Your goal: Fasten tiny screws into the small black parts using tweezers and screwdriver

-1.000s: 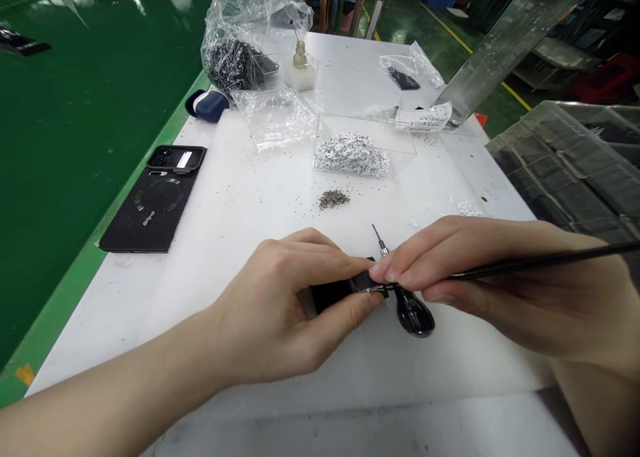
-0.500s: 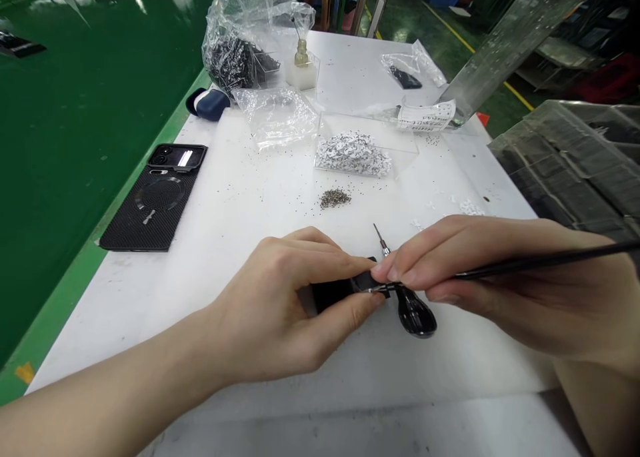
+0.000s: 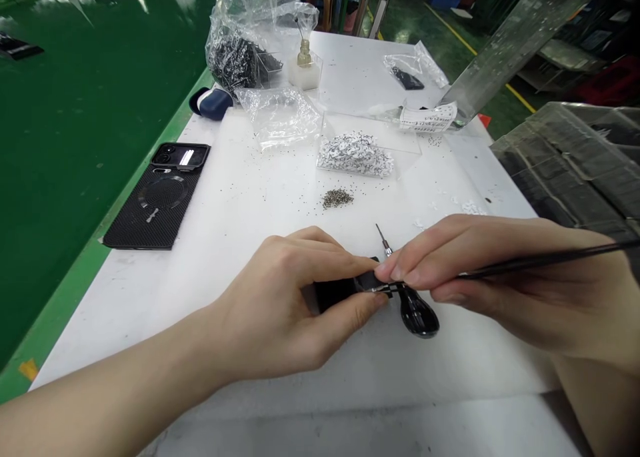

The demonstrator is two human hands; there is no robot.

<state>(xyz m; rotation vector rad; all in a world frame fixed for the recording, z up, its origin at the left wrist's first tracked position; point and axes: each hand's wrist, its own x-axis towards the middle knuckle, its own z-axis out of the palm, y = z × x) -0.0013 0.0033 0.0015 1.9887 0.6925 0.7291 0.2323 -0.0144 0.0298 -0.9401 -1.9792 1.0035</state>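
Observation:
My left hand (image 3: 295, 304) is closed around a small dark block-like part (image 3: 334, 293), its thumb and index finger pinching the right end. From that end sticks out a glossy black rounded piece (image 3: 420, 314), shaped like a spoon bowl; whether it is joined to the block I cannot tell. My right hand (image 3: 500, 284) pinches a long thin black tool (image 3: 520, 265), whose shaft runs back to the right edge. A slim metal tip shows between the two hands, against the dark part. Beyond my right fingertips lies a small screwdriver (image 3: 384, 240), its rear hidden by the hand.
A pile of tiny screws (image 3: 337, 198) lies ahead, with a clear tray (image 3: 407, 142) of small white pieces behind. A black phone case (image 3: 159, 200) is at left. Farther back are plastic bags (image 3: 280, 117) and a small bottle (image 3: 304, 56). Clear bins (image 3: 575, 150) stand at right.
The whole view has shifted very slightly. Both hands keep the same grip, and the tool's tip stays at the dark part.

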